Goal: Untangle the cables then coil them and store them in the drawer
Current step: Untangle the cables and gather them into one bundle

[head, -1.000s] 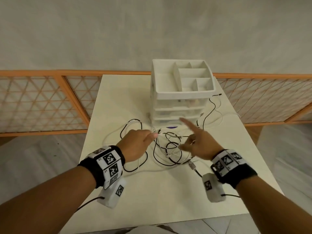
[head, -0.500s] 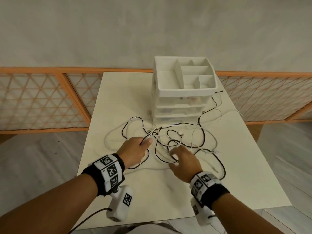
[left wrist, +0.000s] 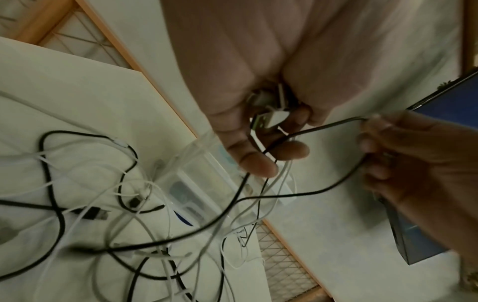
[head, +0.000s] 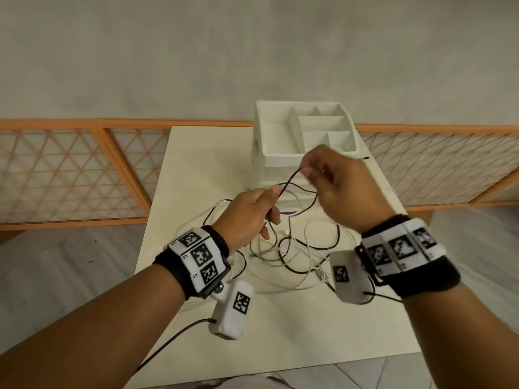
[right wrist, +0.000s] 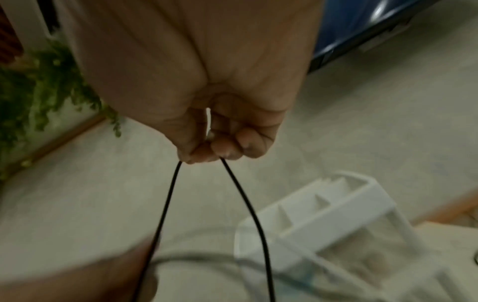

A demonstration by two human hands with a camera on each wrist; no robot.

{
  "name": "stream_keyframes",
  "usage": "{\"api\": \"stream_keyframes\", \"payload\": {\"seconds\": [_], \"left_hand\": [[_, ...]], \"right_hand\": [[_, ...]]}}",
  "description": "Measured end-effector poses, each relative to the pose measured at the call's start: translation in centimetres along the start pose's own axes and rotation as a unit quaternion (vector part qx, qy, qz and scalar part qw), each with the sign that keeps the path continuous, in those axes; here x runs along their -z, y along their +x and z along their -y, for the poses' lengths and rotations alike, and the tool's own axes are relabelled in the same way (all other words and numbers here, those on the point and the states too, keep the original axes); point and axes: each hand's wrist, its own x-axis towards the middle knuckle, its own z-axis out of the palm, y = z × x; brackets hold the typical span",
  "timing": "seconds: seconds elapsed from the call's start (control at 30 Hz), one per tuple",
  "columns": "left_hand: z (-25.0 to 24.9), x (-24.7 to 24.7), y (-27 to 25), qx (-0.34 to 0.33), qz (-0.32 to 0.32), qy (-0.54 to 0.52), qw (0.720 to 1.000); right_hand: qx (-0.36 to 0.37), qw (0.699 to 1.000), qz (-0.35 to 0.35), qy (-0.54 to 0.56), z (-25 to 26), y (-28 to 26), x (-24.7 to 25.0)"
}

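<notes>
A tangle of black and white cables [head: 295, 248] lies on the cream table [head: 280, 332], in front of the white drawer unit [head: 280, 153]. My left hand [head: 269, 203] is raised above the tangle and grips the black cable [head: 289, 181]. In the left wrist view, white cable ends [left wrist: 274, 106] are bunched in the palm of my left hand [left wrist: 258, 143]. My right hand [head: 306, 167] is higher, in front of the unit's tray top, and pinches the same black cable [right wrist: 168, 204]. Two strands hang down from that pinch by my right hand [right wrist: 212, 151].
An orange lattice fence [head: 70, 169] runs behind the table and past both sides. The drawer unit [right wrist: 336, 204] stands at the table's far edge, its drawers shut. A loose black cable end [head: 365, 158] lies to its right. A green plant [right wrist: 38, 81] shows in the right wrist view.
Both hands have risen off the table. My right hand went up toward the drawer unit, pulling a loop of black cable out of the tangle, while my left hand closed on it.
</notes>
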Motion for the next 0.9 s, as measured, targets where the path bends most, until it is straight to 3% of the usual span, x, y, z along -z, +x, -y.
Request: {"api": "stream_keyframes", "payload": {"seconds": [0.1,0.23,0.3,0.43,0.5,0.7,0.77,0.83,0.9], "left_hand": [[1.0,0.9,0.1,0.012,-0.016,0.003,1.000],[3.1,2.8,-0.1,0.050,-0.056,0.014,0.997],[3.8,3.5,-0.1,0.060,-0.070,0.020,0.996],[2.6,4.0,0.3,0.047,-0.115,0.003,0.992],[1.0,3.5,0.5,0.021,-0.127,-0.023,0.991],[-1.8,0.1,0.3,-0.036,-0.052,-0.090,0.994],[-1.9,-1.3,0.1,-0.048,-0.050,-0.097,0.993],[-2.1,-2.3,-0.2,-0.051,-0.044,-0.129,0.989],[-2.3,-2.7,-0.5,-0.033,-0.012,-0.171,0.985]], "right_hand": [[-0.022,0.994,-0.101,0.014,-0.5,1.2,3.2],[-0.074,0.966,-0.247,0.025,-2.5,1.2,5.4],[-0.102,0.969,-0.226,0.025,-3.2,0.5,5.1],[-0.091,0.995,-0.028,0.027,-2.5,-1.2,2.5],[-0.074,0.997,0.013,0.024,-1.5,-1.5,1.4],[-0.062,0.997,-0.020,0.032,1.2,-0.4,-0.1],[-0.108,0.981,-0.034,0.159,1.9,0.2,-0.4],[-0.134,0.945,-0.046,0.294,2.5,0.6,-0.7],[-0.131,0.924,-0.078,0.352,2.8,0.9,-0.9]]}}
